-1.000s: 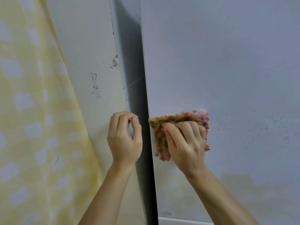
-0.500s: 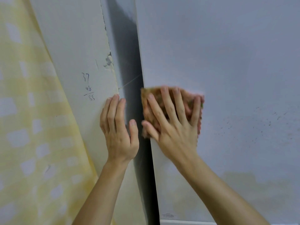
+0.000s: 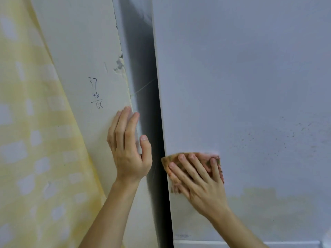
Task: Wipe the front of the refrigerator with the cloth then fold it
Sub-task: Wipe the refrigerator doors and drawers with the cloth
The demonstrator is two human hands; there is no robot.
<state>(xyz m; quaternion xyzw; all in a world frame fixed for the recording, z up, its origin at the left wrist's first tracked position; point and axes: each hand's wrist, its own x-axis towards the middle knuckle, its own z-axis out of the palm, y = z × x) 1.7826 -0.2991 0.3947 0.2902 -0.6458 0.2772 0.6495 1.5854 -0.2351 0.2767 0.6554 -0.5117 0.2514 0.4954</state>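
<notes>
Right hand: I see my right hand (image 3: 200, 183) spread flat, fingers splayed, pressing the cloth against the door rather than gripping it.
Cloth: the folded pink and orange patterned cloth (image 3: 179, 161) lies under my right fingers (image 3: 189, 167), flat on the fridge front, at its left edge and low down; its upper left corner just overhangs that edge.
Refrigerator: the pale grey-white smooth refrigerator door (image 3: 250, 86) fills the right side; I see small dark specks to the right of the cloth and a yellowish stained patch (image 3: 265, 199) lower right.
Left hand: my left hand (image 3: 129, 147) is unclenched and holds nothing, palm and fingers resting on the corner edge of the cream painted wall (image 3: 80, 51), thumb pointing up beside the dark gap (image 3: 150, 122) between wall and fridge.
Wall: handwritten numbers (image 3: 95, 93) sit above my left hand; chipped paint shows on the corner.
Far left: a yellow and white checked curtain (image 3: 26, 140) hangs there.
</notes>
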